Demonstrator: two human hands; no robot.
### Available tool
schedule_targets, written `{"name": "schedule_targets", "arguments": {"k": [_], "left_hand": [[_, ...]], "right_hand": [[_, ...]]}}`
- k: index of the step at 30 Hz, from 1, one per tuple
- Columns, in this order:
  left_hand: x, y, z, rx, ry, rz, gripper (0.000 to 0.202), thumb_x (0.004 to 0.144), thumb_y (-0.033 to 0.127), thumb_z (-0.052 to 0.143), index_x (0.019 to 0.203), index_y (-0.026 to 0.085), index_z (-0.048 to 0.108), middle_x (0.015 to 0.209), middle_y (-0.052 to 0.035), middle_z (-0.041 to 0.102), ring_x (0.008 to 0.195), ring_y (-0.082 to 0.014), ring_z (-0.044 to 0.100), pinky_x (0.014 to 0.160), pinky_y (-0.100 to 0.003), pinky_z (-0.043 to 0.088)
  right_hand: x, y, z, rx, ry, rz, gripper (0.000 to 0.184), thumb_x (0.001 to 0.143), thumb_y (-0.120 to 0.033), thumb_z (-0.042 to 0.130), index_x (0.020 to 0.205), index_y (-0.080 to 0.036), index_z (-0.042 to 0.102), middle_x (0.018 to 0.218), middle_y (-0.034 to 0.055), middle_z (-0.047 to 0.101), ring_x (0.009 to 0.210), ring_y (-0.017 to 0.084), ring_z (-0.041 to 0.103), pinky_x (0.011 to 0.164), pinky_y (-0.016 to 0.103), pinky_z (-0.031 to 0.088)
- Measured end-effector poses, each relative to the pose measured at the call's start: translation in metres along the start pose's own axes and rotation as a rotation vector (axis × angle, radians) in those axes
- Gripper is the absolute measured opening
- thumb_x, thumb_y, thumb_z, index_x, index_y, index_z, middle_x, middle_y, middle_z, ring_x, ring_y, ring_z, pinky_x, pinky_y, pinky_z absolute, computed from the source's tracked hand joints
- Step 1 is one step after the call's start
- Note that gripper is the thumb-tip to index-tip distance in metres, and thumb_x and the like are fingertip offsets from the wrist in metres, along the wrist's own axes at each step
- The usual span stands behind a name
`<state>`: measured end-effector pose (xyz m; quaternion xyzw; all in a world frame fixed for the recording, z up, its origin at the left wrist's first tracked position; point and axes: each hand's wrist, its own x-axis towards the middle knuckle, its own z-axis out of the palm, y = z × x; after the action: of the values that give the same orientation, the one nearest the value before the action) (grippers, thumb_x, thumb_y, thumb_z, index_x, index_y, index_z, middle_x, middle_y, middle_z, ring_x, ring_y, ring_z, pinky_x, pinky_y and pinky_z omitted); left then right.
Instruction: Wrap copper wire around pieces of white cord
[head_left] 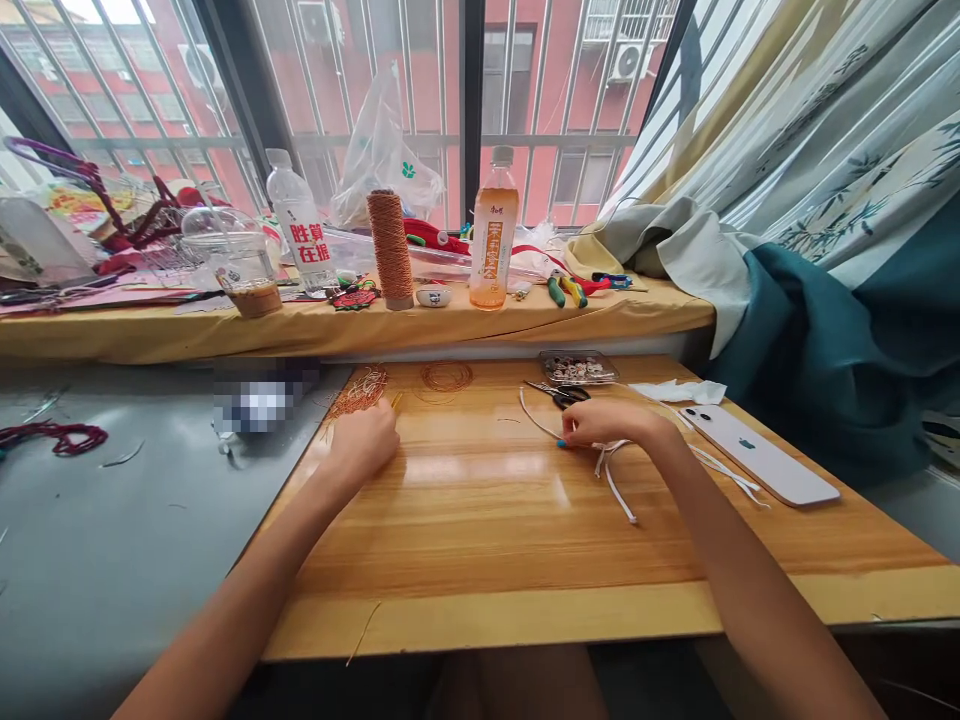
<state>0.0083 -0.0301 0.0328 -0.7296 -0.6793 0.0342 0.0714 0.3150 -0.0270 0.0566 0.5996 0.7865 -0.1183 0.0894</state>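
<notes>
My left hand (pixel 365 440) is at the left side of the wooden tabletop, fingers curled in. It lies against a tangle of copper-coloured cord (pixel 360 388). A thin yellow tip (pixel 396 400) shows by its fingers; what it belongs to is hidden. Towards the right, my right hand (pixel 600 424) is closed in a pinch on a white cord (pixel 618 493), whose ends curve away on both sides over the table. A small teal spot (pixel 561 443) shows at the fingertips. Just beyond that hand are black-handled scissors (pixel 570 395).
A clear box of small beads (pixel 577 367), a white phone (pixel 761 453) and a crumpled tissue (pixel 679 391) lie right. A loose copper coil (pixel 447 377) is at the back. On the ledge stand a cord spool (pixel 391 250), a drink bottle (pixel 493 235), a cup (pixel 251 285) and pliers (pixel 566 289).
</notes>
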Motion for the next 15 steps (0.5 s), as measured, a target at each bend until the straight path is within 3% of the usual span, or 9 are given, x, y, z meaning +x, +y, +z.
{"name": "schedule_targets", "arguments": {"k": [3, 5, 7, 9, 11, 14, 15], "left_hand": [[-0.005, -0.004, -0.002, 0.037, -0.055, -0.041, 0.026, 0.074, 0.013, 0.034, 0.088, 0.008, 0.056, 0.083, -0.0174, 0.062, 0.081, -0.0265, 0.059, 0.065, -0.032, 0.042], [-0.008, -0.006, -0.004, 0.045, -0.080, -0.059, 0.024, 0.075, 0.016, 0.037, 0.081, 0.010, 0.060, 0.083, -0.0171, 0.063, 0.083, -0.0265, 0.058, 0.066, -0.031, 0.041], [-0.009, -0.005, -0.008, 0.026, -0.052, -0.083, 0.026, 0.076, 0.021, 0.038, 0.078, 0.011, 0.062, 0.084, -0.0173, 0.062, 0.083, -0.0273, 0.058, 0.065, -0.031, 0.041], [-0.009, 0.000, -0.012, -0.041, 0.067, -0.117, 0.034, 0.079, 0.032, 0.035, 0.082, 0.010, 0.061, 0.086, -0.0183, 0.061, 0.081, -0.0283, 0.057, 0.063, -0.032, 0.040], [-0.008, 0.009, -0.015, -0.208, 0.157, -0.124, 0.046, 0.081, 0.041, 0.027, 0.084, 0.010, 0.060, 0.082, -0.0166, 0.061, 0.075, -0.0261, 0.058, 0.061, -0.032, 0.039], [-0.009, 0.024, -0.015, -0.757, -0.048, 0.268, 0.054, 0.082, 0.047, 0.020, 0.075, 0.014, 0.062, 0.063, -0.0060, 0.058, 0.057, -0.0136, 0.052, 0.054, -0.022, 0.036], [-0.010, 0.028, -0.014, -0.932, -0.126, 0.347, 0.056, 0.081, 0.050, 0.019, 0.080, 0.014, 0.062, 0.055, -0.0026, 0.053, 0.049, -0.0105, 0.046, 0.049, -0.021, 0.033]], "right_hand": [[0.001, -0.014, 0.004, -0.085, 0.094, 0.015, 0.011, 0.066, -0.014, 0.051, 0.060, -0.019, 0.059, 0.063, 0.0042, 0.063, 0.050, 0.013, 0.052, 0.042, 0.021, 0.028], [-0.002, -0.024, -0.001, -0.128, 0.236, 0.052, 0.018, 0.071, -0.011, 0.043, 0.076, -0.018, 0.059, 0.073, 0.0078, 0.063, 0.056, 0.015, 0.054, 0.044, 0.023, 0.027], [-0.008, -0.035, -0.006, -0.264, 0.588, 0.149, 0.021, 0.077, -0.012, 0.038, 0.088, -0.016, 0.055, 0.068, 0.0079, 0.062, 0.055, 0.016, 0.055, 0.045, 0.024, 0.026], [-0.014, -0.047, -0.008, -0.311, 0.920, 0.104, 0.024, 0.082, -0.015, 0.033, 0.096, -0.016, 0.052, 0.067, 0.0063, 0.060, 0.054, 0.015, 0.054, 0.047, 0.024, 0.026], [-0.018, -0.060, -0.004, -0.321, 1.167, -0.094, 0.023, 0.084, -0.018, 0.033, 0.097, -0.016, 0.051, 0.065, 0.0042, 0.060, 0.053, 0.012, 0.053, 0.049, 0.024, 0.028], [-0.016, -0.082, 0.010, -0.326, 1.224, -0.597, 0.015, 0.082, -0.019, 0.039, 0.090, -0.018, 0.051, 0.067, 0.0014, 0.061, 0.057, 0.010, 0.053, 0.056, 0.023, 0.033], [-0.014, -0.088, 0.017, -0.302, 1.198, -0.687, 0.014, 0.082, -0.017, 0.039, 0.089, -0.018, 0.051, 0.070, 0.0012, 0.062, 0.059, 0.010, 0.053, 0.057, 0.022, 0.034]]}}
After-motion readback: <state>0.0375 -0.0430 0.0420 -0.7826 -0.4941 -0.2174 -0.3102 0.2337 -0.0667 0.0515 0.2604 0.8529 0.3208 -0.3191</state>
